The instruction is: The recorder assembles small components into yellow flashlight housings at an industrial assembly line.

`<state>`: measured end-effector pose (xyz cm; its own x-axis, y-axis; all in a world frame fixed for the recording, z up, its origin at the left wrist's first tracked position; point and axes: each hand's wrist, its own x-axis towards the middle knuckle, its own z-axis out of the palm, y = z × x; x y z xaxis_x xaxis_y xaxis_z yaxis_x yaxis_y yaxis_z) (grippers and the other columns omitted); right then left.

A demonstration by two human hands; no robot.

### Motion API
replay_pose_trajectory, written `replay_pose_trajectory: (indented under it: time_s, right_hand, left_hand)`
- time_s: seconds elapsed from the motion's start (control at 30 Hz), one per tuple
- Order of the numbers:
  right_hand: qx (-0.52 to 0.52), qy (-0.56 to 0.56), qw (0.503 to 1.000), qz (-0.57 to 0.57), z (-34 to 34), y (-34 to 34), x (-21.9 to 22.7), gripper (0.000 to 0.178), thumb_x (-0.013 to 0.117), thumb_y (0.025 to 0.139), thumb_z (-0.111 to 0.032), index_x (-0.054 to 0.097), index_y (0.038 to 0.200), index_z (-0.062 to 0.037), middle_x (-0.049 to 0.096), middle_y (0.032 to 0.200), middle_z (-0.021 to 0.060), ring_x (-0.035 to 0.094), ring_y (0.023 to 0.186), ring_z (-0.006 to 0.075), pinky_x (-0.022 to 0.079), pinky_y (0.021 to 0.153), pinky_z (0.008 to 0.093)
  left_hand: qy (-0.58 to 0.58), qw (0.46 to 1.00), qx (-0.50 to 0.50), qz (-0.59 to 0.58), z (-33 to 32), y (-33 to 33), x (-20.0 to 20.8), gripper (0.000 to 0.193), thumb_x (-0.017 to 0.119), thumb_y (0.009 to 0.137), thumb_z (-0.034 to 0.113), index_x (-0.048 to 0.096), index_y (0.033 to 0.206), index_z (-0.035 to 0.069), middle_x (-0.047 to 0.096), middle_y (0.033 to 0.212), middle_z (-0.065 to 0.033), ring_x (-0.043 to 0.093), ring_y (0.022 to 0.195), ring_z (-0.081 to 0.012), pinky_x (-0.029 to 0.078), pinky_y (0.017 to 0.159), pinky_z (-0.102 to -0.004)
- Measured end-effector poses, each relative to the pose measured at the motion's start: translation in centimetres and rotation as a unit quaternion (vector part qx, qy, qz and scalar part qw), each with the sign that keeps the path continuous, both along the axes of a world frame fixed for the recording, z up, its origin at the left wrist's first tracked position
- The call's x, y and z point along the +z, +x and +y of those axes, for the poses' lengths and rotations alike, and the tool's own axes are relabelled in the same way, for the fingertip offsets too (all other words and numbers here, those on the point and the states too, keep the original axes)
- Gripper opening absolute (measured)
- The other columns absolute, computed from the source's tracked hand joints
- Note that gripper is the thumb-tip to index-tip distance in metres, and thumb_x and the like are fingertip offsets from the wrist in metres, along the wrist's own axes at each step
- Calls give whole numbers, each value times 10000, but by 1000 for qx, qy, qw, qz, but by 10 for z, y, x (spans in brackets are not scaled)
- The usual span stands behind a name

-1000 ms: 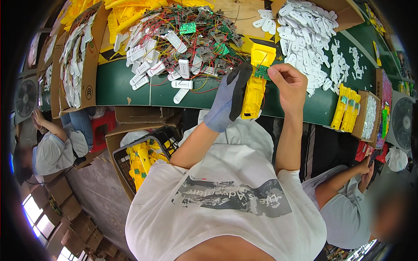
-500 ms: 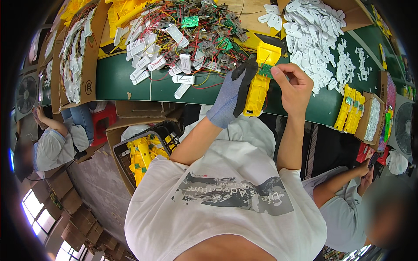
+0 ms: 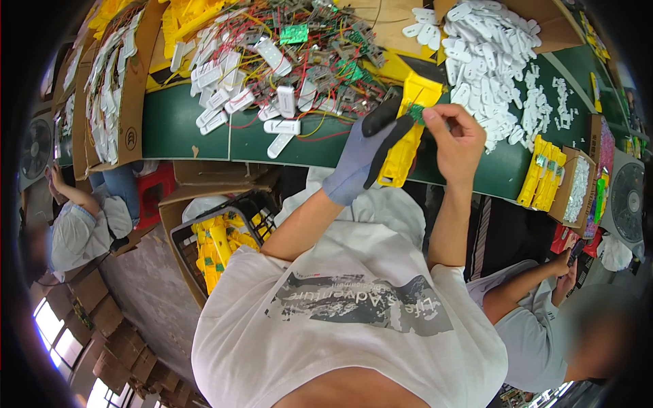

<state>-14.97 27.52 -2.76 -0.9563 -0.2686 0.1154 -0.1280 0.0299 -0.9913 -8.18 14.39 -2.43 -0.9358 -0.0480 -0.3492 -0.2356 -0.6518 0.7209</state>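
Note:
A long yellow plastic housing (image 3: pixel 404 155) is held at a slant over the front edge of the bench. My left hand (image 3: pixel 362 155), in a grey-blue glove with black fingers, is closed around it from the left. A small green circuit board (image 3: pixel 415 113) sits against the housing's upper part, with a gloved fingertip beside it. My bare right hand (image 3: pixel 459 139) has its thumb and forefinger pinched at the board's right edge; the exact contact is partly hidden. Behind the housing lies a tangled heap of wired circuit boards (image 3: pixel 333 44).
White plastic covers (image 3: pixel 483 54) are piled at the back right. White wired cases (image 3: pixel 280 127) lie before the heap. More yellow housings (image 3: pixel 542 173) stand at the right bench edge beside a small box (image 3: pixel 578 187). A black crate (image 3: pixel 182 234) sits low left. Co-workers sit on both sides.
The yellow housing has tilted slightly, its top moving right. Gloved fingers have come up closer to the circuit board. My right hand stays pinched at its edge, slightly lower.

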Motion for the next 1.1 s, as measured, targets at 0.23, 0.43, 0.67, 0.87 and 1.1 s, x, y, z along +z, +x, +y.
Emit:
replay_pose_trajectory:
  time_s: [0.23, 0.43, 0.67, 0.87, 1.1]
  right_hand:
    - [24, 89, 993, 77, -9, 0, 7, 135, 680, 779, -105, 638, 819, 17, 607, 678, 31, 512, 612, 56, 407, 574, 204]
    - [-87, 389, 895, 202, -42, -82, 29, 313, 660, 758, -309, 658, 811, -1, 631, 659, 132, 612, 593, 261, 471, 556, 317]
    - [-32, 581, 797, 162, -55, -123, 25, 305, 671, 698, -312, 653, 768, -16, 659, 752, 122, 634, 711, 311, 497, 685, 364]
    - [-23, 518, 821, 237, -48, -122, 9, 275, 665, 683, -253, 650, 861, -43, 659, 754, 131, 633, 722, 311, 498, 690, 371]
    - [74, 149, 986, -24, -10, -56, 19, 230, 562, 843, -83, 586, 1055, 2, 607, 754, 35, 576, 641, 79, 455, 595, 202]
  left_hand:
    - [-98, 994, 49, -4, -4, 4, -19, 365, 580, 861, 126, 496, 1199, 19, 600, 877, -58, 569, 663, -99, 466, 563, -242]
    - [25, 997, 75, 18, -6, 11, -18, 371, 533, 894, 174, 436, 1201, -10, 578, 1018, -133, 631, 869, -251, 553, 688, -347]
    - [64, 993, 82, 59, -2, 6, -20, 477, 460, 920, 138, 282, 1362, 120, 553, 1028, -108, 609, 804, -170, 529, 637, -298]
    - [20, 995, 48, 82, -1, 6, -12, 531, 448, 926, 153, 220, 1405, 181, 509, 1047, -66, 540, 747, -119, 509, 643, -277]
    - [-1, 995, 24, 94, -2, 3, -12, 524, 488, 913, 173, 252, 1380, 143, 526, 1025, -92, 586, 718, -150, 519, 598, -287]
